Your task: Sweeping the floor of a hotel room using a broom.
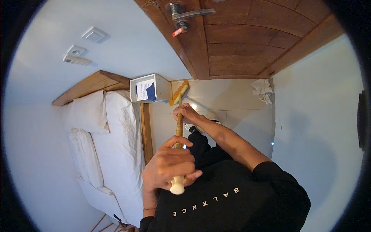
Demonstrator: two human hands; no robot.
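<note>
A broom with a yellow-brown handle runs away from my chest toward the floor. My left hand is closed around its near end, with the cream end cap sticking out below the fingers. Farther down the stick, my right hand grips it too. The broom head, yellow and orange, rests on the tiled floor, close to the white bedside stand and the wall by the door. Part of the handle is hidden under my fingers.
A bed with white sheets and a wooden frame lies to the left. Beside it stands a white bedside stand holding a paper and blue cloth. The wooden door is ahead. Crumpled white paper lies by the right wall.
</note>
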